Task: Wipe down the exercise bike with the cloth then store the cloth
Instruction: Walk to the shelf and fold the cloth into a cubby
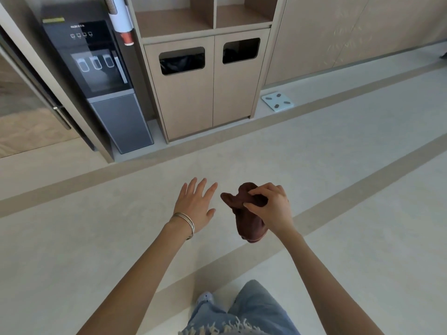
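A dark brown cloth [249, 221], bunched up, hangs in front of me above the floor. My right hand [271, 206] grips its upper part with curled fingers and thumb. Just left of the cloth, my left hand [197, 204] is spread flat with straight fingers, holding nothing and a small gap away from the cloth's tip. Thin bangles circle my left wrist. No exercise bike is in view.
Ahead stands a wooden cabinet [208, 93] with two doors, each with a dark bin opening, and open shelves above. A grey water dispenser [106, 78] stands left of it. A white bathroom scale [277, 99] lies on the floor at the right.
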Tool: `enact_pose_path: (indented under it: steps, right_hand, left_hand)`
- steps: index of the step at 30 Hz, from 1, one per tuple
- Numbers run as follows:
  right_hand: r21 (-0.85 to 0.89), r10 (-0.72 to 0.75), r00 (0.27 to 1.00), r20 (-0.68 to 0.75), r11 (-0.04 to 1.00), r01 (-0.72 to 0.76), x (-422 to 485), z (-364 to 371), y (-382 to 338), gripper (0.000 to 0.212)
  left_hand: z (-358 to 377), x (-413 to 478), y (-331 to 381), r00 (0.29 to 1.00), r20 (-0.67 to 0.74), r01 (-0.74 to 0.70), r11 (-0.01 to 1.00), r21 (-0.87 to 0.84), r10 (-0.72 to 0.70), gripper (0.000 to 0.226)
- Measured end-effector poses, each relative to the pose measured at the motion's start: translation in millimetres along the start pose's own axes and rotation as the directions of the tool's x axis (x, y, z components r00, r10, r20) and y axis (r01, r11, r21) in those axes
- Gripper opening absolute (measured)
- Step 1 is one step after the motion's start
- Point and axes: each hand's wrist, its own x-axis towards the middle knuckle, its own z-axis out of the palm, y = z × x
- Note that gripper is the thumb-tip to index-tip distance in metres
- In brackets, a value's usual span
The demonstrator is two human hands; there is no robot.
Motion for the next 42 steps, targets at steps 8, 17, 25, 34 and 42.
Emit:
enact_pose_path:
  steps: [8, 17, 25, 34, 42]
  right_hand:
    - [-0.031, -0.011, 0.998, 0.061, 0.999, 0.013, 100, 7, 33, 0.027]
    - [-0.018, -0.099, 0.994, 0.042, 0.995, 0.100, 257, -19, 66, 0.027]
    - [-0.027, -0.130, 0.988, 0.077, 0.991, 0.133, 348, -29, 98, 0.027]
    - [-0.001, -0.102, 0.985, 0.138, 0.995, 0.103, 432, 1, 105, 0.028]
    - [0.012, -0.087, 0.993, 0.085, 0.996, 0.086, 542, 24, 77, 0.028]
  left_hand:
    - [-3, 88, -15, 0.998, 0.040, 0.051, 0.999, -0.015, -0.051, 0.067]
    - [-55, 233, 0, 0.996, -0.017, 0.091, 0.996, -0.021, -0.091, 0.066]
    - [-72, 318, 9, 0.991, -0.001, 0.137, 0.990, -0.035, -0.137, 0.066]
    - [-77, 396, -29, 0.986, 0.061, 0.155, 0.988, -0.027, -0.153, 0.066]
    - [-102, 500, -96, 0.997, 0.025, 0.079, 0.996, -0.049, -0.078, 0.066]
